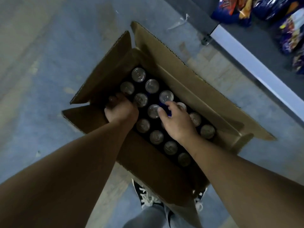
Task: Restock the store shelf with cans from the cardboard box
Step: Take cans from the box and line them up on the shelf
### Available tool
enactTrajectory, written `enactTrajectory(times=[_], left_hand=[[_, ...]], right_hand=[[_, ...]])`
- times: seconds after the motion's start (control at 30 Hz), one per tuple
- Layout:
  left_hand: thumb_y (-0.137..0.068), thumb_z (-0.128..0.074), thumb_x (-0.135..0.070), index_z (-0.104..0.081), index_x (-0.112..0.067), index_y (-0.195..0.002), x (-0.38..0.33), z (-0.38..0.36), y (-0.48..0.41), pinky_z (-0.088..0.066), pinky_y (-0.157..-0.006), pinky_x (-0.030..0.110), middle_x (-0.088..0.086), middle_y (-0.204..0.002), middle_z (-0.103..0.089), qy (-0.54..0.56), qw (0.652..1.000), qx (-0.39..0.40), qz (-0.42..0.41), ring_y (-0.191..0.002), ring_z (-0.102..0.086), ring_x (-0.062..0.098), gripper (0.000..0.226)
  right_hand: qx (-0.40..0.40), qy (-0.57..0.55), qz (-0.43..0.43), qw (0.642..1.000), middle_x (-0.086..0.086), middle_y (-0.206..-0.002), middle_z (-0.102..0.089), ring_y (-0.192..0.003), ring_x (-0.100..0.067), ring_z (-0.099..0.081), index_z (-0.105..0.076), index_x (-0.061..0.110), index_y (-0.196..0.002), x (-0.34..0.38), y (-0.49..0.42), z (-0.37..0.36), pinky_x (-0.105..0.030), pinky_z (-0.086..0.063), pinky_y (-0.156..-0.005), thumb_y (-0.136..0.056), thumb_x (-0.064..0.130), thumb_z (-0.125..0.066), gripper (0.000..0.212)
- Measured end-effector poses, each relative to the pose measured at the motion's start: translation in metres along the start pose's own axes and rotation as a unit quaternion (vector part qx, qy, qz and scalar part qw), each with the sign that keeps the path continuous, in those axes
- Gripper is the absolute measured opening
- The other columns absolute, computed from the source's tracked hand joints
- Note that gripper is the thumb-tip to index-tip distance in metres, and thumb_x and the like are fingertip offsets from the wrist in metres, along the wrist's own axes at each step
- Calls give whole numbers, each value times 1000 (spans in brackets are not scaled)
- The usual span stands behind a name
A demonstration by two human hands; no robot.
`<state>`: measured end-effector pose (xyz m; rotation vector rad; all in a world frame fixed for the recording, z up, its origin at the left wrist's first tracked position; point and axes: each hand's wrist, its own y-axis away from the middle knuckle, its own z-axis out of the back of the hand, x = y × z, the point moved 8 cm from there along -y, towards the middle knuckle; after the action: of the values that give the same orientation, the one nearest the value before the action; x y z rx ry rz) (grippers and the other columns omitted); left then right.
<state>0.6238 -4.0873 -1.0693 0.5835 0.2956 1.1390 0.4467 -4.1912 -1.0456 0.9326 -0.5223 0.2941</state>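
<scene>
An open cardboard box [179, 79] stands on the floor, filled with several upright cans [152, 86] with silver tops and dark blue sides. My left hand [121, 111] reaches into the box's left side, its fingers curled round a can [113, 99] in the near row. My right hand [176, 123] is over the middle of the box. Thumb and fingers close around a can whose blue side [169, 114] shows between them, while its top is hidden under the palm.
The store shelf [246, 53], grey with a pale front strip, runs along the upper right and holds snack bags [287, 35]. The box's flaps stand open on all sides. My shoes [148, 197] are at the near end of the box on the blue-grey floor.
</scene>
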Motion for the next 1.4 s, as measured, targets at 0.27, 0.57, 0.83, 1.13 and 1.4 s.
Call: enactTrajectory(times=[0.27, 0.57, 0.83, 1.13, 1.4], left_hand=[[-92, -68, -35, -18, 2, -152, 2, -23, -35, -46, -99, 43, 30, -156, -20, -42, 997, 41, 53, -134, -45, 38, 86], [-92, -68, -22, -34, -5, -148, 1, -17, -36, -48, -96, 43, 30, -155, -22, -98, 994, 49, 22, -131, -48, 38, 68], [-95, -65, -20, -48, -8, -138, 2, -3, -29, -48, -93, 40, 20, -143, -44, -125, 992, 27, -20, -126, -53, 34, 47], [-96, -61, -22, -48, -9, -136, -1, 25, -9, -49, -90, 43, 20, -139, -44, -159, 984, -4, -86, -120, -56, 37, 44], [-93, -60, -24, -52, -11, -126, -4, 118, 48, -48, -81, 44, 16, -125, -53, -116, 981, -29, -150, -108, -59, 38, 36]], right_hand=[[-11, -31, 32, 999, 3, -139, -51, -118, -11, -50, -46, 26, -142, 8, -32, -18, -34, -44, -96, -99, 54, -44, 52], [-39, -36, 47, 997, 3, -130, -58, -113, -14, -56, -55, 23, -132, 1, -45, -18, -37, -49, -95, -98, 51, -47, 44], [-62, -9, 65, 996, 3, -113, -63, -103, -17, -60, -60, 23, -116, 3, -46, -1, -47, -48, -95, -96, 54, -45, 40], [-62, -42, 64, 995, 3, -111, -62, -100, -19, -59, -62, 25, -105, 10, -29, 20, -43, -53, -87, -96, 51, -49, 29], [-38, 4, 92, 995, 1, -132, -54, -119, -21, -54, -51, 30, -133, 60, 31, 74, -40, -48, -94, -94, 44, -57, 42]])
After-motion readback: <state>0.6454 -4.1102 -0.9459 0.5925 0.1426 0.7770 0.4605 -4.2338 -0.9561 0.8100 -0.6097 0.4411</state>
